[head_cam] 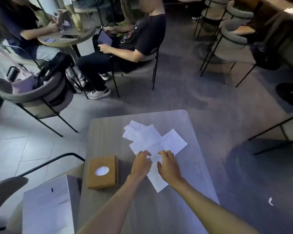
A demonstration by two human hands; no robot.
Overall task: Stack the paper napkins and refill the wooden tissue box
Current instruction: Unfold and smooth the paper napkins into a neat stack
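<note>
napkins [152,141]: white, flat, overlapping loosely on table [159,208]; count unclear
box [102,172]: 1, wooden, oval slot
left hand [141,163]: relaxed fingers touching napkins
right hand [169,164]: same

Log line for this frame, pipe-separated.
napkins: scattered, unstacked on table | left hand: on napkins | right hand: on napkins | tissue box: left of hands, untouched
</note>
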